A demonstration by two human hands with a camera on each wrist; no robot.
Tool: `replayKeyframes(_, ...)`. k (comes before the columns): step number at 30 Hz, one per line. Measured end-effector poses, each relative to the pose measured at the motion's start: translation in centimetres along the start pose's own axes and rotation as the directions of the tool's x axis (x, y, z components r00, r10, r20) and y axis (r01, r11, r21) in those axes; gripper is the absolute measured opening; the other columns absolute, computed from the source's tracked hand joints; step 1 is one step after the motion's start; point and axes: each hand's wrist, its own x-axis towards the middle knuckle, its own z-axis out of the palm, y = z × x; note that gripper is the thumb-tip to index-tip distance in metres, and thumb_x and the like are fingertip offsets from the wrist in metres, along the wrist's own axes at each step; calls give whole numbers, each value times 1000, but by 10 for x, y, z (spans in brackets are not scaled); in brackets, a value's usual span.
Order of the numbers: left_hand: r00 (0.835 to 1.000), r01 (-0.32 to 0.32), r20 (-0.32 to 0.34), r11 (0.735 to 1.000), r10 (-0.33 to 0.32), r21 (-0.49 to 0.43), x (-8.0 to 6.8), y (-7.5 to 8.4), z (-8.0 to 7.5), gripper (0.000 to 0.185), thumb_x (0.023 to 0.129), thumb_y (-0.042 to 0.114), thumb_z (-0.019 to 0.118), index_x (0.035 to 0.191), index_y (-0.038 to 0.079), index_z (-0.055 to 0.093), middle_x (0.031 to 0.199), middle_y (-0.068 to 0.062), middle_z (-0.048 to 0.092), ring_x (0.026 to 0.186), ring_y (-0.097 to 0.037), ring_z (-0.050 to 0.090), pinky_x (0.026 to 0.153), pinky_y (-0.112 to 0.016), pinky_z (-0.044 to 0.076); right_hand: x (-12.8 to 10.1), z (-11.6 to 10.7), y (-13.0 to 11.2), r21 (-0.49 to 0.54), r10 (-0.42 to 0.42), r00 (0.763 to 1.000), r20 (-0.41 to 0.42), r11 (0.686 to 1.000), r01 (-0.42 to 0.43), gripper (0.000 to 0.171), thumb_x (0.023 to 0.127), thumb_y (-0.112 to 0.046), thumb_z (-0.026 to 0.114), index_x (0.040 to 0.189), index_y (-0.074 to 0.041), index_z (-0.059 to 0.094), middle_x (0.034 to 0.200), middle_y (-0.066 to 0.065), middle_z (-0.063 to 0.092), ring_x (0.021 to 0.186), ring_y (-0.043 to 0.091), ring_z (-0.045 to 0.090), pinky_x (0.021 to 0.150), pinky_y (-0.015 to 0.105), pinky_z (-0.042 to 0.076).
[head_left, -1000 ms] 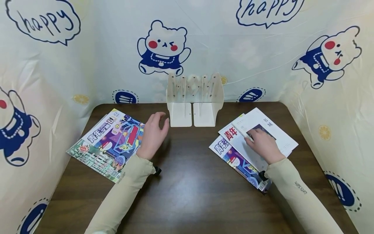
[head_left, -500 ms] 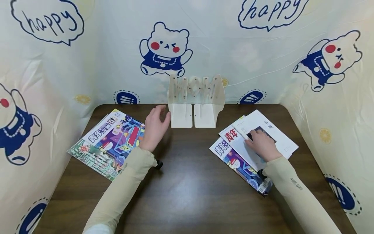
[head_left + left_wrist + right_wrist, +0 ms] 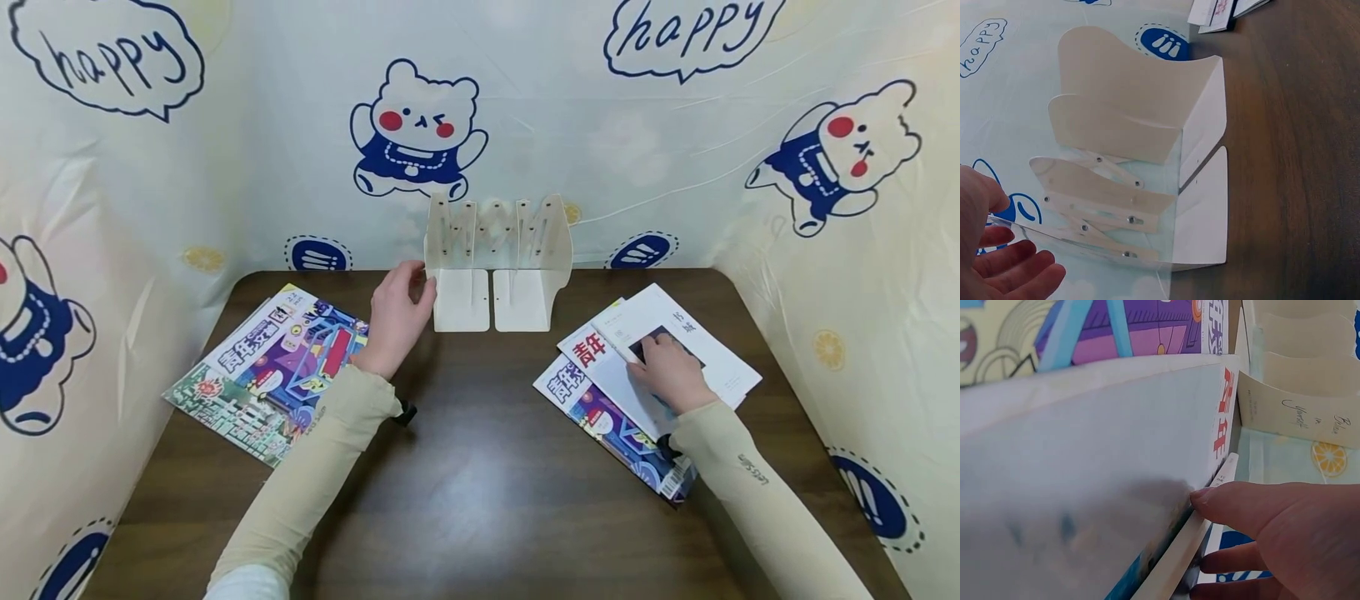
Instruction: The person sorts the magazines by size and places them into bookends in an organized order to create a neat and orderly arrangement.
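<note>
My left hand rests with loose fingers at the left end of the book rack at the worktop's back edge — my right hand pinches the white book topping the right stack.

- I am viewing a staged tabletop recording booth, not a furnished room.
- A cream curtain, printed with cartoon bears and "happy" speech bubbles, is enclosing the table on the back, left and right sides and is hiding whatever surrounds it.
- A dark wood-grain table with rounded corners is serving as the only work surface.
- Reading material is lying on it: a magazine stack on the left and a booklet stack on the right.
- A cream expanding book rack is standing at the back edge, suggesting a desk or study arrangement.
</note>
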Motion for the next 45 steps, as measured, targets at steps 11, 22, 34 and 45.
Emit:
replayKeyframes(11,999,36,15,999,-35,-26,6,4,-1,34,104,21,64,133,3,62,123,-17,69,103,-28,69,95,-45,60,4,-3,-4,-38,-29,999,-18,999,28,48,100,-29,69,116,16,64,108,33,62,94,43,62,85,61,55)
replayKeyframes(22,999,50,16,999,-49,-15,13,5,-2,32,105,17,63,132,1,62,123,-19,70,103,-31,70,96,-46,60,8,-1,-10,-28,-132,991,-38,991,131,20,97,-8,66,99,10,73,77,16,67,64,26,54,60,41,48)
replayKeyframes(34,998,53,18,998,-53,-40,12,3,-2,32,105,18,63,132,2,63,125,-19,71,105,-31,71,96,-45,59,4,-2,-17,-66,-139,990,-24,988,137,20,95,-9,68,98,11,72,80,21,70,63,27,59,66,48,56)
replayKeyframes(45,999,52,14,998,-51,-42,13,2,-1,32,105,17,62,131,1,64,124,-20,71,104,-32,71,97,-44,59,3,-1,-19,19,-23,994,-111,999,25,23,95,-5,63,97,17,66,80,27,67,63,36,62,59,53,57)
